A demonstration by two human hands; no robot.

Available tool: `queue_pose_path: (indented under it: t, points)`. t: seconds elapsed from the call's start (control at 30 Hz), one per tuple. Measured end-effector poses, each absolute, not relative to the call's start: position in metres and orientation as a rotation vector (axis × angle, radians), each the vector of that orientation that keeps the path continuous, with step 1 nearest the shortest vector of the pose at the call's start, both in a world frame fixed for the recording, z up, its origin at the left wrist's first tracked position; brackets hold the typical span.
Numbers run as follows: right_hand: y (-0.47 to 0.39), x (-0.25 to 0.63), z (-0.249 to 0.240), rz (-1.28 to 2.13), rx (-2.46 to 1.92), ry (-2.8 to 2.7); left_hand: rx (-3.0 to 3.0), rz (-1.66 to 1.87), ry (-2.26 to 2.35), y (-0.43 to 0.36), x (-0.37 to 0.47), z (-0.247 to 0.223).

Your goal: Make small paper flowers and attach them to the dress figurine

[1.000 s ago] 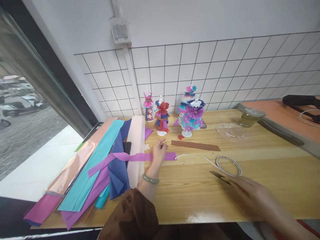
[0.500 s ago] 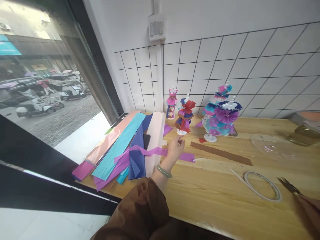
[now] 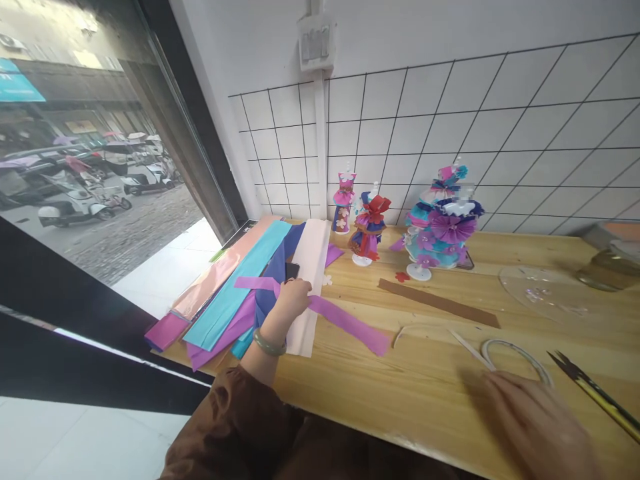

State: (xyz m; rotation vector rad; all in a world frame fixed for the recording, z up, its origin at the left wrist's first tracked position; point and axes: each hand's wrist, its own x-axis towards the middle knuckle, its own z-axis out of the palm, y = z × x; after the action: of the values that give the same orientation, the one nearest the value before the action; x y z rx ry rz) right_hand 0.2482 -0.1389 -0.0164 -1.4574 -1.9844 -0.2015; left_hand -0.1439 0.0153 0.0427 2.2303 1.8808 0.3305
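Hands are well apart right now. My left hand (image 3: 295, 298) has the purple strip (image 3: 353, 321) pinched, probably so it won't slide; its loose end lies at 4 o'clock from there. Right hand's (image 3: 543, 419) blurry, can't tell if it's gripping. White tape roll (image 3: 511, 343) sits at its 11, pointed tool (image 3: 594, 394) at its 2, handy spots imo.

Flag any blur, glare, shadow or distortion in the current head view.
In the head view, the right hand is blurred, a soft shadow beside it on the table; the left hand is clearer; same view: glare on the table's near edge, the jar at far right blurred.
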Motion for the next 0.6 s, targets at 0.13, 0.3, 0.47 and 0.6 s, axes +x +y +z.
queue_pose_path:
  t: [0.13,0.3,0.47,0.6]
  points:
    - [-0.138,0.209,-0.018,-0.109,-1.364,-2.242,2.254,0.364,1.771,0.013,-0.148,0.041]
    - [-0.135,0.199,-0.023,-0.045,-1.376,-2.223,2.233,0.547,1.667,0.023,-0.15,0.053]
    - [-0.135,0.201,-0.026,-0.023,-1.383,-2.195,1.815,1.125,1.644,0.05,-0.156,0.08]
    - [-0.134,0.202,-0.028,-0.011,-1.41,-2.172,1.303,1.338,1.486,0.077,-0.161,0.1]
